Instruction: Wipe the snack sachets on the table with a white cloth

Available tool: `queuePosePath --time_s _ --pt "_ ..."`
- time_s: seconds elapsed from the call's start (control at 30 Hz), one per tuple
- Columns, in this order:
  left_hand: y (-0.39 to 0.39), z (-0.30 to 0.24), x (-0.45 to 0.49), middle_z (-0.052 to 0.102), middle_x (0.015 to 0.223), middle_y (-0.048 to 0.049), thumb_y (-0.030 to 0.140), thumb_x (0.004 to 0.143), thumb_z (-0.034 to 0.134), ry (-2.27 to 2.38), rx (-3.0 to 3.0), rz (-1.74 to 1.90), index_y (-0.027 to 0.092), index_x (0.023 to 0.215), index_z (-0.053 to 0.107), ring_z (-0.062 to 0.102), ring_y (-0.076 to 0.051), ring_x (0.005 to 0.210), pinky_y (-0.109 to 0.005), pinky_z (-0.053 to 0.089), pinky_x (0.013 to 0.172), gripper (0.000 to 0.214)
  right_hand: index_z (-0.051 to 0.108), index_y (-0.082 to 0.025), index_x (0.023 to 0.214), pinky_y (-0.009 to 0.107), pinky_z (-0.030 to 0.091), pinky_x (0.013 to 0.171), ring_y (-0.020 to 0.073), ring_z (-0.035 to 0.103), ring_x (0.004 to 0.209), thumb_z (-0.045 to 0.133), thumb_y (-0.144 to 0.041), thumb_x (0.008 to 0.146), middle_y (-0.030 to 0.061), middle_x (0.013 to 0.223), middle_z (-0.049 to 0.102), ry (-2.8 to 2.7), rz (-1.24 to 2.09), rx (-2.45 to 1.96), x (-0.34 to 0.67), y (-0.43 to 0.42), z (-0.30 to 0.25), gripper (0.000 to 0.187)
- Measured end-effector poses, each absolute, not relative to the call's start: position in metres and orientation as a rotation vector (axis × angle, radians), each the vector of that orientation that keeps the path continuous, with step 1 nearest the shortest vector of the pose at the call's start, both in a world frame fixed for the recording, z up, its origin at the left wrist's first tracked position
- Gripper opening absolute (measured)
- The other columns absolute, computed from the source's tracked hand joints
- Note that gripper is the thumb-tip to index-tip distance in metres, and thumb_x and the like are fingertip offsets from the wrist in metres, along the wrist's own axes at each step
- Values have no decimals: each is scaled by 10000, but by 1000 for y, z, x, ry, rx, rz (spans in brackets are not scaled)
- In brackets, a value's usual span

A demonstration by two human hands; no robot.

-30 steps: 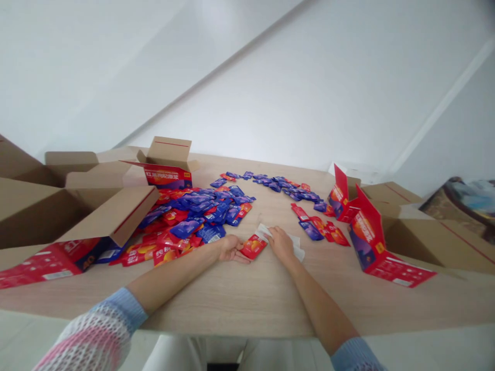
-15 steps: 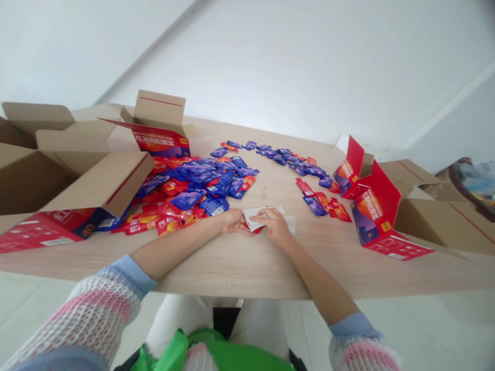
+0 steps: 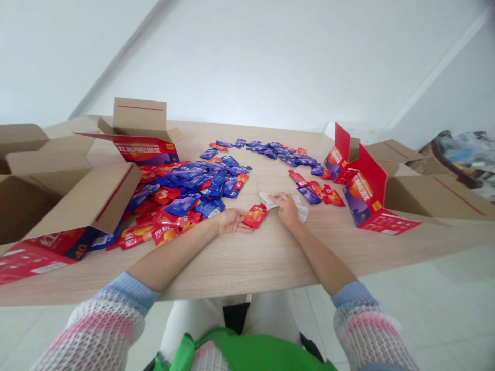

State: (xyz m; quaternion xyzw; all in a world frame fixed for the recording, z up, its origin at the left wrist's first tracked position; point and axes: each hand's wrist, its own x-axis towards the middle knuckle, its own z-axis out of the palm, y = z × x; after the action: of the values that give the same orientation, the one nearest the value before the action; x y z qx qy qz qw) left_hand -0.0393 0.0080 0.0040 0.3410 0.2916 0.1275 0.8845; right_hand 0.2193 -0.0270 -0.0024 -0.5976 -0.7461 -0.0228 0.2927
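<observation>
My left hand (image 3: 229, 221) rests on the wooden table (image 3: 247, 257) and pinches the near edge of a red sachet (image 3: 256, 215) that lies flat. My right hand (image 3: 288, 208) is closed on a crumpled white tissue (image 3: 299, 208) just right of that sachet, pressing it to the table. A large heap of blue and red sachets (image 3: 193, 188) lies directly left of my left hand.
Open cardboard cartons with red printed sides stand at the left (image 3: 96, 201) and back left (image 3: 145, 139). More red-sided cartons (image 3: 363, 193) stand at the right. A curved row of sachets (image 3: 278, 150) runs along the far middle, with several more (image 3: 319, 191) near the right cartons.
The tissue covered the red sachet half a second ago; my right hand has since drawn it back to the right, and the sachet shows again. The camera has tilted downward.
</observation>
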Motion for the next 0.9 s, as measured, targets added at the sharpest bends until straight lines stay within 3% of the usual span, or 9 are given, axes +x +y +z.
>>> queuePosePath --time_s 0.13,0.4,0.53,0.67,0.9 --pt "6 6 -40 684 1000 -184 15 791 508 601 697 281 44 1112 583 677 -244 899 -419 485 884 331 528 -233 1316 373 369 938 233 437 1046 370 71 643 75 1125 553 -1923 -21 -1495 213 -33 -3 755" --pt "7 7 -40 704 915 -148 -8 770 495 624 761 293 71 1115 568 685 -245 872 -447 493 875 361 523 -303 1304 376 364 914 226 430 1085 471 5 767 75 1164 525 -2417 52 -1394 165 -54 14 622" --pt "8 12 -39 712 933 -124 -49 722 507 594 770 231 99 1130 573 676 -256 916 -471 478 897 439 570 -287 1262 354 379 906 209 448 1055 439 48 712 67 1103 540 -2505 218 -1219 169 -59 29 657" --pt "12 13 -39 711 941 -139 -3 733 567 568 784 110 86 1097 603 671 -257 932 -436 475 908 377 659 -295 1140 353 379 910 191 478 987 408 70 632 41 1016 565 -2534 426 -1046 190 -55 31 675" --pt "7 12 -43 679 1040 -171 41 787 571 545 804 225 70 1133 586 657 -254 971 -460 466 927 347 692 -258 1088 344 379 892 207 478 962 422 68 650 57 1002 601 -2397 247 -1360 237 -31 10 609"
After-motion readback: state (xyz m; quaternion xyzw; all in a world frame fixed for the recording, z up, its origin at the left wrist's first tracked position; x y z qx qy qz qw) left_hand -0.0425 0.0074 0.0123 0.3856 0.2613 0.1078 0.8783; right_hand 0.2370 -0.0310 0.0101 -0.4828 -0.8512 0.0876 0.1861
